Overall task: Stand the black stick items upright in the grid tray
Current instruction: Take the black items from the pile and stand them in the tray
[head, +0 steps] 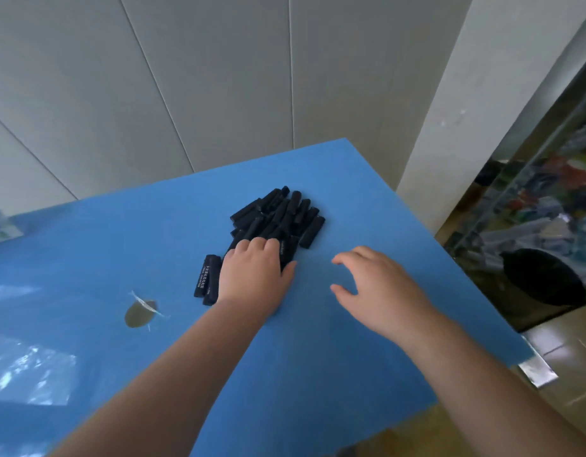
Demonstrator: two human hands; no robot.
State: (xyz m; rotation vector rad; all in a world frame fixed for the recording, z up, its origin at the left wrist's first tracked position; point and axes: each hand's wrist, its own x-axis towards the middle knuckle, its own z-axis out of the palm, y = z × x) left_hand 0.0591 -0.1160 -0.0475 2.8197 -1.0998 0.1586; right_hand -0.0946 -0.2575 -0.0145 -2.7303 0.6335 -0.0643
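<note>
— That worktop point(318, 341) looks like matt blue foam board, faintly grainy, no shine at all.

— Except at the lower left of the frame: a clear plastic film point(31, 374), glossy and crinkled.

— And the black sticks point(278, 216)?

— Matt, slightly textured, like paper or soft plastic wrap, with small white print. The strip point(537, 369) at the right edge is shiny, metallic. The wall panels point(219, 77) are smooth, dull grey.

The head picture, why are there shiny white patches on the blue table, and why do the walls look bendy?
Head view: light glares off the table at the lower left; the wide-angle lens bends the wall lines; the edges are smeared with blur, while the sticks stay fairly sharp.
</note>
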